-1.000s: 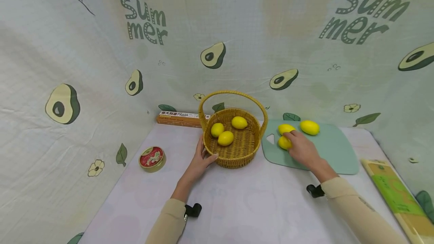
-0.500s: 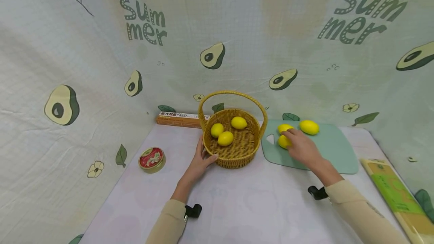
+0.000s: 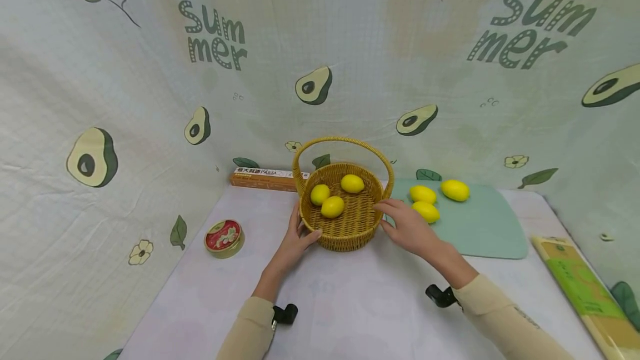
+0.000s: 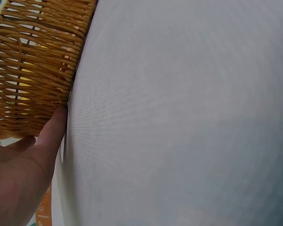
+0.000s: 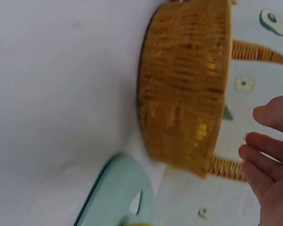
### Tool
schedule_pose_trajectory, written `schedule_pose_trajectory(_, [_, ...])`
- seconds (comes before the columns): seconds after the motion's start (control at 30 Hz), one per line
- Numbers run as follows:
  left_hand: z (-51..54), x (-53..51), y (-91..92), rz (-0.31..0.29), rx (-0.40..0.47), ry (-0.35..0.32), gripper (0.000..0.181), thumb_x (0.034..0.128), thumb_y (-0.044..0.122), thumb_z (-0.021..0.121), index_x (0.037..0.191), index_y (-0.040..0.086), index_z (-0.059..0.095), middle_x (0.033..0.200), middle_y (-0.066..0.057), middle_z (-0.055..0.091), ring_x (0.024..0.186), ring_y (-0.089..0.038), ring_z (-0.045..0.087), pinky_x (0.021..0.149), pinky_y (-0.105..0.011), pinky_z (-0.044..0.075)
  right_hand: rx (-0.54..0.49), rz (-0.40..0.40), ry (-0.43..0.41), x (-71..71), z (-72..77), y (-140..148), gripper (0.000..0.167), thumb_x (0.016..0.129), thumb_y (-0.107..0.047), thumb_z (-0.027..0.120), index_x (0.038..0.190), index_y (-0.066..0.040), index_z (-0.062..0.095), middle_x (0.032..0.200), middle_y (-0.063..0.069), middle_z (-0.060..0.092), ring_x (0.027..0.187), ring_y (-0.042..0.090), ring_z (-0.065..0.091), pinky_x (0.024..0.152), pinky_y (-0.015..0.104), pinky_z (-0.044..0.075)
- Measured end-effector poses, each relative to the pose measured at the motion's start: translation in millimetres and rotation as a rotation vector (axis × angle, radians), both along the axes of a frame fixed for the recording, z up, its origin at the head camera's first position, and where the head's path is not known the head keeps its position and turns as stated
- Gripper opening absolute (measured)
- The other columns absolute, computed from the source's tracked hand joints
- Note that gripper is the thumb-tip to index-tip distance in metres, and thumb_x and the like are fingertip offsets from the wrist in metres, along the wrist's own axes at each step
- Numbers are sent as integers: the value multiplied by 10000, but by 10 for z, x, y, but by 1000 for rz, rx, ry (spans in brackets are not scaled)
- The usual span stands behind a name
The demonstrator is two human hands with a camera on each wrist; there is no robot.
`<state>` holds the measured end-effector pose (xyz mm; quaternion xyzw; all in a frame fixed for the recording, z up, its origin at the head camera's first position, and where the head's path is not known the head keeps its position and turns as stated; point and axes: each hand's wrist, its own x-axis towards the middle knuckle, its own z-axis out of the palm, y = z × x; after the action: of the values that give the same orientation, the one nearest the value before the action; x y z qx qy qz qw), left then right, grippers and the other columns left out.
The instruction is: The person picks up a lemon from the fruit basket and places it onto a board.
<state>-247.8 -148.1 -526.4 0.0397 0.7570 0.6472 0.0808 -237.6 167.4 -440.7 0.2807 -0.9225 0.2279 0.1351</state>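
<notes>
A wicker basket (image 3: 346,243) with a tall arched handle holds three lemons (image 3: 332,206) in the head view. My left hand (image 3: 294,242) steadies its left side, thumb laid along the front. In the left wrist view, that thumb (image 4: 52,134) presses low on the woven wall. My right hand (image 3: 411,230) is at the basket's right rim in the head view. The right wrist view shows this hand (image 5: 273,157) beside the rim, fingers loosely bent, nothing between them and the thumb. Three more lemons (image 3: 455,190) lie on a pale green cutting board (image 3: 492,226).
Behind and left of the basket lies a pasta box (image 3: 264,180). A round red and gold tin (image 3: 224,239) stands at the left. Along the right edge rests a long green and yellow packet (image 3: 582,282). Printed cloth hangs around the table.
My right hand has left the lemons on the cutting board and moved left to the basket's rim. The front lemon on the board has shifted slightly right. My left hand stays at the basket.
</notes>
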Motion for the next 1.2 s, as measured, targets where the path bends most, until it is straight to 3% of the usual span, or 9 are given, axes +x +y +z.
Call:
schedule_pose_trajectory(0.13, [1,0,-3,-8,8,-8,1005,933,293,707,1538,510,-66,1689,19,11,1544,-368,139,1215,-564,245,-12,15,-37,-29,12,-195,379,915,-90,675,1293,-72,645,1303,105,640,1198,299,609,976,487,533])
schedule_pose_trajectory(0.37, [5,18,-12,1,-8,28,967,934,313,703,1499,580,-35,1680,53,56,1532,-353,195,1197,-552,298,-12,8,-201,-166,9,-458,458,938,-112,615,1393,-80,569,1433,132,552,1336,328,512,1076,526,461])
schedule_pose_trajectory(0.63, [15,15,-10,0,-16,32,986,931,325,706,1517,551,-53,1684,33,47,1530,-368,194,1193,-553,304,3,37,-282,-365,-48,-681,529,949,-85,587,1467,-141,497,1514,121,471,1387,319,468,1096,521,446])
schedule_pose_trajectory(1.0, [-6,2,-1,7,-19,44,1013,932,306,705,1578,421,-68,1685,30,41,1529,-355,207,1194,-549,304,48,31,-239,-575,-188,-920,554,923,-47,598,1464,-124,502,1557,160,406,1435,341,403,1152,535,381])
schedule_pose_trajectory(1.2, [-5,12,2,-7,-12,56,979,943,283,691,1533,522,-53,1679,34,51,1524,-363,209,1186,-543,324,125,53,-208,-659,-292,-991,611,908,-20,597,1492,-138,466,1607,135,328,1488,326,315,1193,510,333])
